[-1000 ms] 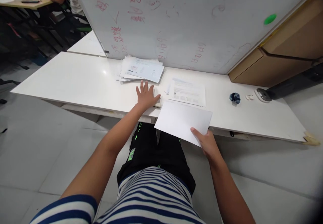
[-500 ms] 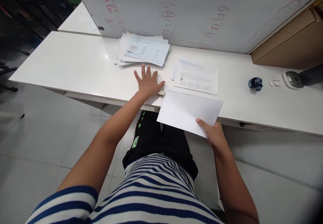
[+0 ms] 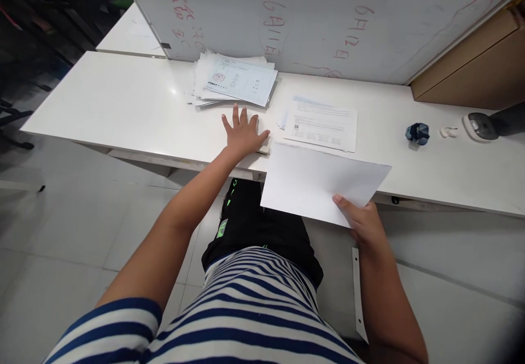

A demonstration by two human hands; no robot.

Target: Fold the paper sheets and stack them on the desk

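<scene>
Right hand (image 3: 365, 224) grips blank sheet (image 3: 320, 181) over bench (image 3: 123, 107) edge, not yet down; left hand (image 3: 243, 133) flat, released, near stack (image 3: 235, 80). One printed page (image 3: 322, 125) already laid.

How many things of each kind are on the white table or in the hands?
Paper piles: 2, messy stack and printed sheets
Blank sheet in right hand: 1
Stapler-like thing under left hand: 1
Blue object: 1
Small white piece: 1
Total: 6

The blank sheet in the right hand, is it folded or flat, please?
Flat: the blank sheet shows no crease, pinched at one corner by the right hand.
</scene>
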